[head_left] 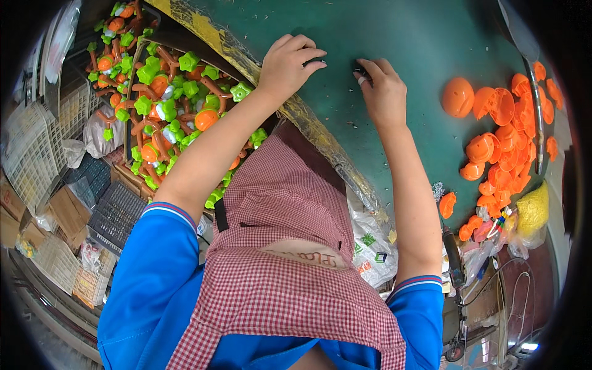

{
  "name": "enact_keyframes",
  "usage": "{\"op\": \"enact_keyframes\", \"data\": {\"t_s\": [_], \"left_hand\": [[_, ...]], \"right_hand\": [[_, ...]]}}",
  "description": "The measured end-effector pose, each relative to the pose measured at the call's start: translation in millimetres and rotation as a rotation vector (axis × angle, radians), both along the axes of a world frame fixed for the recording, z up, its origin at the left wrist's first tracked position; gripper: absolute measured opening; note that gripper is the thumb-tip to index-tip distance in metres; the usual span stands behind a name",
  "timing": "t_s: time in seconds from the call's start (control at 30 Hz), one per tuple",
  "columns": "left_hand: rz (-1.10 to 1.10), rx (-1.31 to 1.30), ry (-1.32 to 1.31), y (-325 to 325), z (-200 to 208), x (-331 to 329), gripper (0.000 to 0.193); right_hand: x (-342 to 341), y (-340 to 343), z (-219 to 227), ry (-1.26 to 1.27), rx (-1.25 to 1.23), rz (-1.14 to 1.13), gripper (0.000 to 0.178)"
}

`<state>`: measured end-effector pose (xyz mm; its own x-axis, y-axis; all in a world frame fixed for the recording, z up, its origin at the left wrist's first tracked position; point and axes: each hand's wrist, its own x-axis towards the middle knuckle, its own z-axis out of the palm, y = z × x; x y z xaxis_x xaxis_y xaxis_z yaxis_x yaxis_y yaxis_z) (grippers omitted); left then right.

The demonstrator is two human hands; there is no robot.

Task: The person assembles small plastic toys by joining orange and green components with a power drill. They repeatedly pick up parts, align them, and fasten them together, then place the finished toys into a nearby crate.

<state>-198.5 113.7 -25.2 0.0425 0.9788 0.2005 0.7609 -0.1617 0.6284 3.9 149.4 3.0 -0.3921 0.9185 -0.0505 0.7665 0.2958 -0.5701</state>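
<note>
Both hands are over the green tabletop [407,37]. My left hand [287,66] is near its yellow-taped edge, thumb and fingers curled together with something small and dark between them, too small to name. To its right, my right hand [383,92] has its fingers bent inward, and a tiny dark bit shows at the fingertips. A ring sits on one finger of that hand. Small dark specks [351,125] are scattered on the green surface between and below the hands. Orange plastic shell pieces [502,148] lie in a heap to the right.
At left, a bin holds toy parts [179,105] with orange balls, brown stems and green star shapes. Plastic crates [117,216] stand beyond it. A metal bar [535,117] borders the orange pieces. A yellow bag [531,209] and a white sack [373,253] are nearer me.
</note>
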Motion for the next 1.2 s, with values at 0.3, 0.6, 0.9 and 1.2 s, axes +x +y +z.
{"op": "enact_keyframes", "data": {"t_s": [0.3,0.6,0.9,1.2], "left_hand": [[0.037,-0.115,-0.083,3.6,1.2,0.3,0.011],[0.375,-0.964,-1.31,-7.8,31.3,15.2,0.022],[0.576,-1.09,-1.494,-25.4,52.4,47.2,0.039],[0.645,-1.236,-1.642,-44.2,51.5,52.7,0.055]], "right_hand": [[-4.0,5.4,1.8,-0.238,0.054,0.191,0.015],[4.1,-0.3,6.1,-0.281,-0.007,0.065,0.014],[10.3,-7.3,16.7,-0.046,-0.189,-0.168,0.016],[28.5,-80.8,37.8,0.263,-0.237,-0.501,0.009]]}}
